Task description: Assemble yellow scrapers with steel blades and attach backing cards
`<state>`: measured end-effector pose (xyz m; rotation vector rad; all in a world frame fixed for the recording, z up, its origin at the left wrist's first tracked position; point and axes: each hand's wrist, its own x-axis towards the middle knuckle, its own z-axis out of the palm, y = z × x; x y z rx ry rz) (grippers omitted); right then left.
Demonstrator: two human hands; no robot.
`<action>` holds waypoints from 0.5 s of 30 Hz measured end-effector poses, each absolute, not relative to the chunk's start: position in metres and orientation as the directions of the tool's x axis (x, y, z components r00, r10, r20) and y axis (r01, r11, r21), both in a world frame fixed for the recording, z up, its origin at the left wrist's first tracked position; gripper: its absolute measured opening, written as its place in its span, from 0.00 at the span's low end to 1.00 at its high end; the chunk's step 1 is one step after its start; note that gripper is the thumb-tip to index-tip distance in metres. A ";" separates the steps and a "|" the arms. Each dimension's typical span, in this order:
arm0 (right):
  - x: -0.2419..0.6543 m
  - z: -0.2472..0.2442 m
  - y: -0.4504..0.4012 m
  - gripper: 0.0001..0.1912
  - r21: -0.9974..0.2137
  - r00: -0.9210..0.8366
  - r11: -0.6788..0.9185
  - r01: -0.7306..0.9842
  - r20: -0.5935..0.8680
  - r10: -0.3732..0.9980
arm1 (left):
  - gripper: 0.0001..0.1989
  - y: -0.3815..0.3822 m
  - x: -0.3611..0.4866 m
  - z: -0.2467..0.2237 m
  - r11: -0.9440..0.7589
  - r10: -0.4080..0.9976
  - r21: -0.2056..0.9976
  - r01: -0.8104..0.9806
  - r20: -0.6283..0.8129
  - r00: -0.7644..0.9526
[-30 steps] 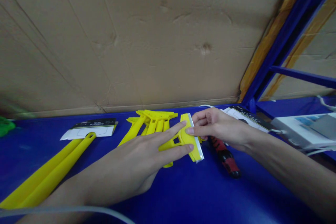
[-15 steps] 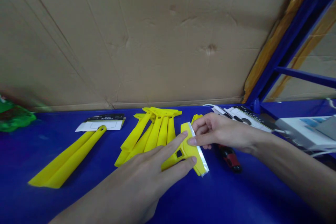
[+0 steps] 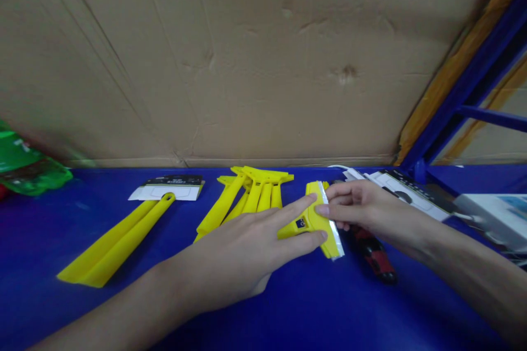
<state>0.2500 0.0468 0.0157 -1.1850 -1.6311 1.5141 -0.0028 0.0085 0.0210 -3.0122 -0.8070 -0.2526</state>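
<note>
My left hand [image 3: 247, 252] is closed around the handle of a yellow plastic scraper [image 3: 315, 222], its index finger and thumb lying along the wide head. A shiny silver blade strip [image 3: 335, 238] runs down the head's right edge. My right hand [image 3: 358, 205] pinches that edge, thumb on top and the other fingers curled behind it. Just beyond my left hand, several more yellow scrapers [image 3: 257, 189] lie in a pile, their handles partly hidden. A screwdriver with a red and black handle [image 3: 379, 260] rests under my right wrist.
To the left lie yellow handles [image 3: 119, 236] with a black and white card [image 3: 171, 186] at their top. A green bottle [image 3: 33, 167] is at the far left. Printed cards [image 3: 411, 192] and a white box [image 3: 494, 211] lie right. Cardboard [image 3: 247, 66] stands behind the blue table [image 3: 288, 312].
The view has shifted, so everything sits further right. Both hands and the scraper have moved slightly right and away from me. Each hand keeps its hold on the scraper.
</note>
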 end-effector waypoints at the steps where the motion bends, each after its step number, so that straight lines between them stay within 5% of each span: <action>1: 0.251 0.015 0.047 0.18 -0.980 -0.400 -0.049 0.195 -0.125 0.908 | 0.42 0.012 -0.001 0.023 -0.868 0.494 0.028 0.496 0.158 0.855; 10: 0.257 0.009 0.039 0.19 -0.984 -0.280 -0.096 0.152 -0.136 0.950 | 0.35 0.023 0.007 0.048 -0.888 0.456 -0.014 0.460 0.106 0.884; 15: 0.255 0.006 0.035 0.18 -0.986 -0.250 -0.132 0.106 -0.155 0.956 | 0.45 0.027 0.002 0.052 -0.883 0.467 -0.021 0.468 0.055 0.883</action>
